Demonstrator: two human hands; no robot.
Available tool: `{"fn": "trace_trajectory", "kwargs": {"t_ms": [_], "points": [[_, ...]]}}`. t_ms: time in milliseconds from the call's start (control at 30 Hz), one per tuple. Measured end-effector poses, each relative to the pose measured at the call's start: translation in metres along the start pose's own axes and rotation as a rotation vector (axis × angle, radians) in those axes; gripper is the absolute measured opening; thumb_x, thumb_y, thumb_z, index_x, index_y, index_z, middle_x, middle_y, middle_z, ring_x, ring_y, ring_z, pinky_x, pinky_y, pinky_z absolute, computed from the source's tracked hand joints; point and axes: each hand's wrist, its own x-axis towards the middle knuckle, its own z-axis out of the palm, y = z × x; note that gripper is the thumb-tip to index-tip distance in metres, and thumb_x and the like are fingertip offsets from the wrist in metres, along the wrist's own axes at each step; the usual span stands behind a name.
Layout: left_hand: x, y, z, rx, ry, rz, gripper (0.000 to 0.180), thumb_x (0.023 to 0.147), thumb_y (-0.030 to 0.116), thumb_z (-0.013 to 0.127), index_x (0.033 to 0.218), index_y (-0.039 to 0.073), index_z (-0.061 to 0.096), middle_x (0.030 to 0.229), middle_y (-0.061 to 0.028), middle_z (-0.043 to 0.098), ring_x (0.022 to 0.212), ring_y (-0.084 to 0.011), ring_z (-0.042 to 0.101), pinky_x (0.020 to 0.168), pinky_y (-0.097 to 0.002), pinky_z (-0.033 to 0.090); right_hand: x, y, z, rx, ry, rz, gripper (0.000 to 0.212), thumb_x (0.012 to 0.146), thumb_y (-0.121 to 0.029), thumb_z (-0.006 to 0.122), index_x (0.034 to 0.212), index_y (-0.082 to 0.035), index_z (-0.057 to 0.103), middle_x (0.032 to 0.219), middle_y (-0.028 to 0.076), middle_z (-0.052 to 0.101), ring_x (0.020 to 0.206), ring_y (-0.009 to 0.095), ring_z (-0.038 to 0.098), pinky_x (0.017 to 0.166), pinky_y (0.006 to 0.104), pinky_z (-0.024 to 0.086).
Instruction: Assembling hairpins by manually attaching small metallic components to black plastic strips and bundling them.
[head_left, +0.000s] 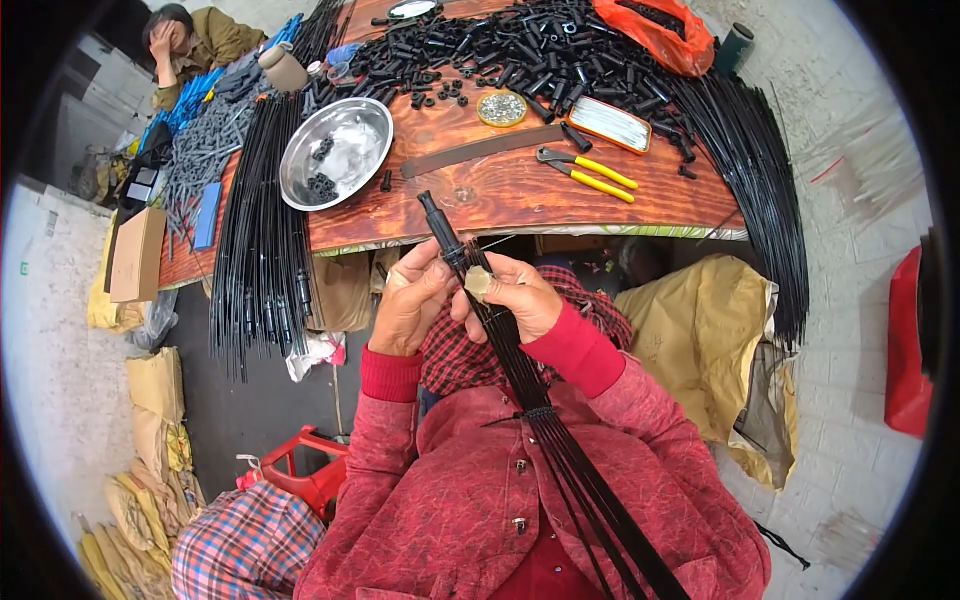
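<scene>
A long bundle of thin black rods (520, 360), resembling umbrella ribs, slants across my lap, with a dark tie (535, 413) around it. At its upper end is a black ridged tubular piece (435, 218). My left hand (410, 300) is closed, its fingers pinching the bundle just below that tube. From the other side my right hand (520, 297) grips the rods, thumb on top. A small tan patch (479, 283), perhaps tape or a finger guard, sits at the right thumb. The fingertips partly hide where tube and rods meet.
The wooden table (470, 195) holds a metal bowl (337, 155), yellow-handled pliers (590, 174), a dark flat bar (480, 150), a tray of pins (609, 125) and heaped black tubes (540, 50). Rod bundles overhang both sides. Another person (205, 45) sits at far left; a red stool (305, 470) stands below.
</scene>
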Motion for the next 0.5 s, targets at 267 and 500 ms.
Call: {"fn": "trace_trajectory", "kwargs": {"t_ms": [267, 500], "points": [[0.019, -0.022, -0.027, -0.104, 0.034, -0.041, 0.044, 0.094, 0.01, 0.064, 0.135, 0.002, 0.05, 0.109, -0.0117, 0.068, 0.065, -0.0142, 0.059, 0.054, -0.0297, 0.051, 0.01, 0.002, -0.009, 0.07, 0.082, 0.013, 0.028, 0.098, -0.018, 0.057, 0.121, -0.003, 0.055, 0.087, 0.012, 0.07, 0.061, 0.019, 0.068, 0.054, 0.0291, 0.057], [0.001, 0.005, 0.023, 0.291, 0.12, 0.234, 0.076, 0.093, 0.02, 0.064, 0.153, 0.001, 0.022, 0.151, -0.0187, 0.039, 0.139, -0.0303, 0.04, 0.115, -0.0423, 0.03, 0.058, -0.024, -0.028, -0.075, 0.307, -0.265, 0.026, 0.098, -0.015, 0.058, 0.121, -0.004, 0.058, 0.087, 0.006, 0.069, 0.065, 0.012, 0.066, 0.056, 0.0281, 0.057]]}}
